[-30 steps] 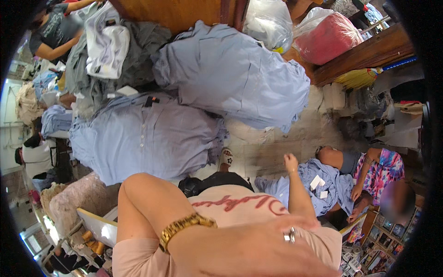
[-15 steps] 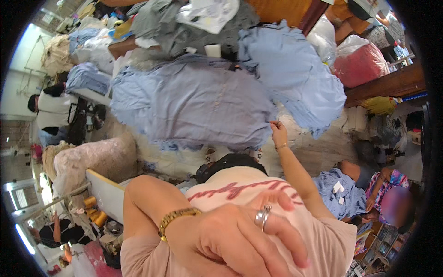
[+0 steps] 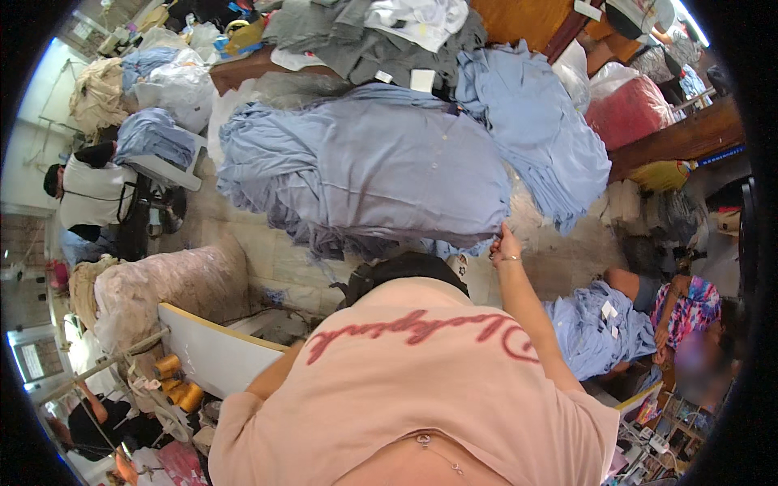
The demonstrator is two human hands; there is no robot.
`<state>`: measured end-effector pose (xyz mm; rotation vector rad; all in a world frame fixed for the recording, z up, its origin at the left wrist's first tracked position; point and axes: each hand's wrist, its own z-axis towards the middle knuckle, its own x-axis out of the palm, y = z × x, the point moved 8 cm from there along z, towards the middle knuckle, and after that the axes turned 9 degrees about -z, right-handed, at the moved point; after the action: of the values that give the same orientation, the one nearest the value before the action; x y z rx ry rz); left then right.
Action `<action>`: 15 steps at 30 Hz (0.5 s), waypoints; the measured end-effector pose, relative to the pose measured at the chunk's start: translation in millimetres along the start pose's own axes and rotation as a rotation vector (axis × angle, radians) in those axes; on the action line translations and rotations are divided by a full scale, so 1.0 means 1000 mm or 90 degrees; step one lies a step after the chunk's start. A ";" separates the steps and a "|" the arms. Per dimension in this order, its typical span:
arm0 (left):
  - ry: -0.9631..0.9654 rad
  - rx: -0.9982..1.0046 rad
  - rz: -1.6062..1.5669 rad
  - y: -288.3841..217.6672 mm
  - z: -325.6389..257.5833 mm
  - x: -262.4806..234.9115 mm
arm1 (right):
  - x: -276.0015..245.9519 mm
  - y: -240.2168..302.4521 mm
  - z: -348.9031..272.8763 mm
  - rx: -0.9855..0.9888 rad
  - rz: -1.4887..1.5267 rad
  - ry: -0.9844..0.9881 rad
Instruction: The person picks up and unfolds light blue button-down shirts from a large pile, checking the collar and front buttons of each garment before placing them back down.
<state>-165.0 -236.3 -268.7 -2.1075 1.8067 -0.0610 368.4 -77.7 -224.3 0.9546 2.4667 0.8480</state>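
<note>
A blue-grey shirt (image 3: 389, 162) with a row of small buttons lies spread on top of a heap of similar blue garments in front of me. My right hand (image 3: 504, 247) is at the shirt's near right corner, its fingers closed on the cloth edge. Part of my left arm (image 3: 279, 371) shows beside my body; the hand itself is hidden. Folds of darker cloth hang below the shirt's near edge. To the right, another pile of blue garments (image 3: 535, 121) drapes down from the table.
Grey garments (image 3: 324, 40) with white cloth on top lie behind the shirt. A plastic-wrapped roll (image 3: 174, 279) and a white board (image 3: 223, 348) stand to my left. On the right, a seated person (image 3: 685, 312) handles blue cloth (image 3: 600, 332). A red bag (image 3: 628, 113) sits farther back.
My left hand has dropped from in front of my chest out of sight. My right hand stays at the shirt's corner. The view has shifted slightly, and the shirt looks smoother.
</note>
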 end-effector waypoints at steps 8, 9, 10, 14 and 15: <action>0.172 0.158 -0.746 -0.055 -0.070 -0.078 | -0.012 -0.012 0.020 0.107 0.195 0.030; 0.100 0.224 -0.820 -0.071 -0.083 -0.123 | -0.012 -0.016 0.021 0.118 0.215 0.034; -0.033 0.276 -0.862 -0.097 -0.104 -0.179 | -0.013 -0.020 0.024 0.128 0.236 0.038; -0.486 0.380 -0.773 -0.126 -0.120 -0.323 | -0.001 -0.010 0.026 0.102 0.275 0.114; -0.516 0.337 -0.746 -0.127 -0.108 -0.342 | 0.000 -0.008 0.023 0.105 0.257 0.109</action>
<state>-134.9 81.1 -61.4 -2.0142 -0.0102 0.0214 376.4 -73.1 -247.0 1.5345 2.5581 0.8889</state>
